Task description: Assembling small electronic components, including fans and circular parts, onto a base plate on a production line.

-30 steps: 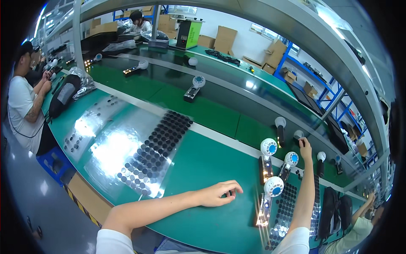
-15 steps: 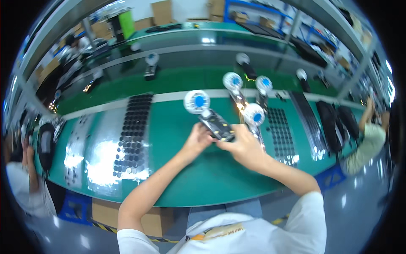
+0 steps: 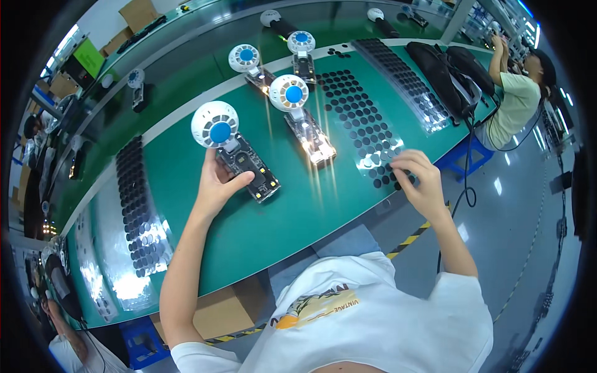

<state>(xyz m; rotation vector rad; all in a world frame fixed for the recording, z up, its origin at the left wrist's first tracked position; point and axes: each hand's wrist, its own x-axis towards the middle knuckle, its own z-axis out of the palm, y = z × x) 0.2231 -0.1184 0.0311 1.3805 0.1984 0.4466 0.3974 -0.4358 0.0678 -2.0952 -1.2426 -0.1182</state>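
Observation:
My left hand (image 3: 219,183) is closed around a handheld device (image 3: 245,163) with a round white head, a blue disc on it and a bare black circuit-board body. The thumb presses on the board's face. At the lower end of a clear sheet (image 3: 362,163) of round black pads (image 3: 353,112), my right hand (image 3: 423,180) hovers, thumb and fingertips drawn together in a pinch. Whatever lies between those fingertips is too small to make out. A second such device (image 3: 309,138), its board lit, rests on the green table between my hands.
Two more devices (image 3: 258,71) (image 3: 303,59) lie farther back. Another pad sheet (image 3: 134,205) is on the left, one (image 3: 410,87) at the right beside black bags (image 3: 435,74). Beyond the white edge (image 3: 180,112) runs a green conveyor (image 3: 168,81) carrying similar devices. A co-worker (image 3: 521,99) sits at right.
My view has swung to the right. My right hand has left the device and reached right to the pad sheet, while my left hand keeps hold of the device.

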